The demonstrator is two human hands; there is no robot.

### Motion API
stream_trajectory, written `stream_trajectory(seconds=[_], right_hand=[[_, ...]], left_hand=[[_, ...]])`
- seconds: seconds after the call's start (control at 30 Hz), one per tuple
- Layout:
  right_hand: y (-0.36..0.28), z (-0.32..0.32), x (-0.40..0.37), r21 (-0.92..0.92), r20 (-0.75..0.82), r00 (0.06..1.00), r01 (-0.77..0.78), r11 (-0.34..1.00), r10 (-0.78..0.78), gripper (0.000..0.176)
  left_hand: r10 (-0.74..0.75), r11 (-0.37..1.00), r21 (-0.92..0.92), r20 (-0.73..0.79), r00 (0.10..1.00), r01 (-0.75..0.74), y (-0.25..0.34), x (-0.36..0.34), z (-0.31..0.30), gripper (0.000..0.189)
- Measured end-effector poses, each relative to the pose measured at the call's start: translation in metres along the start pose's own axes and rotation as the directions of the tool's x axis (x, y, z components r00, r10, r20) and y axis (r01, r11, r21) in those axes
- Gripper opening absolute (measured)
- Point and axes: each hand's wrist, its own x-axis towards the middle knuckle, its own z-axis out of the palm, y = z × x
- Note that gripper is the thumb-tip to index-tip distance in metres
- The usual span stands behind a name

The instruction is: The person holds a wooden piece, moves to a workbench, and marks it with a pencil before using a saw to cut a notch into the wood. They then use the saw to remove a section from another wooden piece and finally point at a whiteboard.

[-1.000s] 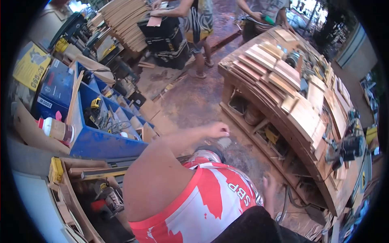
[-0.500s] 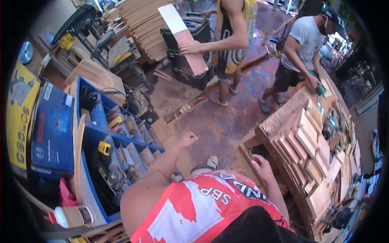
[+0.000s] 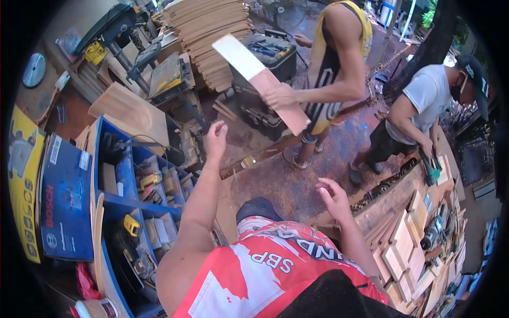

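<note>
Firstly, one board (image 3: pixel 248 64): long and flat, pale at one end and reddish at the other. It is tilted, long axis running from upper left to lower right of the view, pale end pointing upper left. One co-worker's hand (image 3: pixel 279 97) clasps it near the middle, above the floor.

Two own hands, both empty:
- left hand (image 3: pixel 216 139), up in the air just below the board and apart from it, grip loose, fingers slack;
- right hand (image 3: pixel 333 197), lower, grip wide, fingers spread, near the table (image 3: pixel 383 200).

Two co-workers: one in a yellow vest (image 3: pixel 339 58), one in a grey shirt (image 3: pixel 424 100).

One blue rack (image 3: pixel 119 199) of tools at left. One stack of planks (image 3: pixel 207 26) beyond the board.
</note>
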Motion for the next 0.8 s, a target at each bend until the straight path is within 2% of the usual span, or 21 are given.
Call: stream_trajectory(seconds=[0.07, 0.13, 0.2, 0.23, 0.27, 0.33, 0.37, 0.43, 0.47, 0.5, 0.53, 0.57, 0.6, 0.67, 0.73, 0.8], right_hand=[[-0.007, -0.004, 0.02, 0.031, -0.005, 1.0, -0.018, 0.999, 0.019, 0.032], [0.004, -0.01, 0.04, 0.072, -0.068, 0.997, -0.044, 0.996, 0.049, 0.033], [0.011, -0.009, 0.061, 0.021, -0.149, 0.989, 0.012, 1.0, -0.009, 0.031], [0.016, -0.006, 0.07, 0.045, -0.211, 0.977, -0.013, 0.999, 0.022, 0.03], [0.02, 0.004, 0.082, 0.072, -0.274, 0.96, -0.034, 0.997, 0.053, 0.03], [0.02, 0.029, 0.11, 0.117, -0.371, 0.925, -0.041, 0.992, 0.082, 0.029], [0.018, 0.041, 0.121, 0.147, -0.417, 0.902, -0.059, 0.987, 0.116, 0.029], [0.012, 0.065, 0.141, 0.149, -0.44, 0.887, -0.085, 0.985, 0.143, 0.029], [0.009, 0.077, 0.15, 0.151, -0.463, 0.876, -0.076, 0.986, 0.139, 0.029], [0.002, 0.088, 0.156, 0.185, -0.466, 0.864, -0.115, 0.976, 0.19, 0.029], [0.001, 0.094, 0.163, 0.192, -0.48, 0.854, -0.123, 0.974, 0.202, 0.029], [0.001, 0.101, 0.167, 0.181, -0.484, 0.853, -0.122, 0.976, 0.196, 0.03], [0.001, 0.107, 0.168, 0.171, -0.486, 0.852, -0.124, 0.977, 0.194, 0.03], [-0.001, 0.116, 0.17, 0.164, -0.507, 0.83, -0.172, 0.971, 0.232, 0.03], [-0.002, 0.125, 0.167, 0.175, -0.523, 0.815, -0.184, 0.967, 0.25, 0.03], [-0.005, 0.132, 0.163, 0.166, -0.54, 0.801, -0.201, 0.965, 0.26, 0.031]], left_hand=[[0.008, 0.999, -0.033, -0.057, 0.998, -0.01, 0.001, 0.062, 0.008, 0.031], [0.191, 0.981, 0.003, -0.191, 0.963, -0.194, 0.035, 0.118, 0.024, 0.032], [0.253, 0.951, -0.111, -0.26, 0.932, -0.29, 0.057, 0.183, 0.049, 0.035], [0.327, 0.915, -0.166, -0.229, 0.917, -0.368, 0.068, 0.213, 0.064, 0.038], [0.341, 0.877, -0.29, -0.191, 0.921, -0.385, 0.078, 0.242, 0.084, 0.046], [0.358, 0.82, -0.408, -0.181, 0.916, -0.401, 0.074, 0.304, 0.129, 0.062], [0.353, 0.823, -0.417, -0.159, 0.922, -0.386, 0.072, 0.334, 0.142, 0.062], [0.261, 0.931, -0.164, -0.329, 0.907, -0.327, 0.063, 0.378, 0.156, 0.082], [0.251, 0.935, -0.166, -0.32, 0.914, -0.315, 0.056, 0.397, 0.157, 0.082], [0.088, 0.876, -0.436, -0.272, 0.958, -0.204, 0.051, 0.42, 0.157, 0.086], [-0.065, 0.743, -0.666, -0.172, 0.983, -0.067, 0.045, 0.435, 0.162, 0.09], [-0.218, 0.769, -0.637, -0.204, 0.955, 0.039, 0.034, 0.445, 0.17, 0.094], [-0.229, 0.773, -0.631, -0.184, 0.956, 0.063, 0.021, 0.447, 0.176, 0.094], [-0.25, 0.539, -0.832, -0.01, 0.968, 0.13, -0.001, 0.447, 0.184, 0.092], [-0.25, 0.524, -0.84, 0.002, 0.968, 0.137, -0.012, 0.448, 0.191, 0.09], [-0.298, 0.57, -0.81, -0.049, 0.953, 0.136, -0.014, 0.442, 0.19, 0.087]])
